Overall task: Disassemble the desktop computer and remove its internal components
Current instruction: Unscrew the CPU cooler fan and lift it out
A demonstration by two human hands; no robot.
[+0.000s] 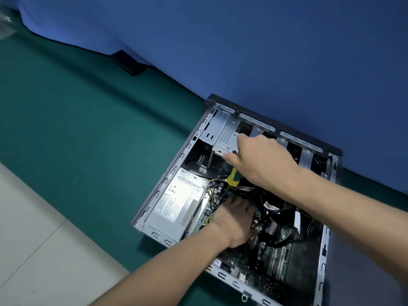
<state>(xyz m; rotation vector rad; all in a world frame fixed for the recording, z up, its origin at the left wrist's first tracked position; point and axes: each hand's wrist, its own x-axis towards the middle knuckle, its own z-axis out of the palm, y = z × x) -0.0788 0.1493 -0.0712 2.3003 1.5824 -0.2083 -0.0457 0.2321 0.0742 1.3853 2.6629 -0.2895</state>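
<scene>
The right hand gripped a screwdriver, fingers curled round the top of its yellow and green handle, with the forefinger stretched out toward the left. The handle slanted down and to the left out of the fist, and its dark shaft ran on down among the cables in the middle of the case. Where the tip met anything could not be told; the left hand hid it.

The left hand lay inside the case just near of the screwdriver, palm down on the motherboard, its fingers reaching in toward the shaft and the yellow and black wires. Whether those fingers pinched a wire or only rested there could not be told.

The case lay on its side, open, on a green mat, toward the right of the scene, its far edge close against a blue cloth. A silver power supply sat in its left near corner, label up. A metal drive cage stood in the far left corner, just beyond the right hand. Black cables looped across the middle, over the board, and a dark finned part sat just right of the left hand.

A small black object lay on the mat far to the left, at the hem of the cloth. A pale tiled floor showed at the near left.
</scene>
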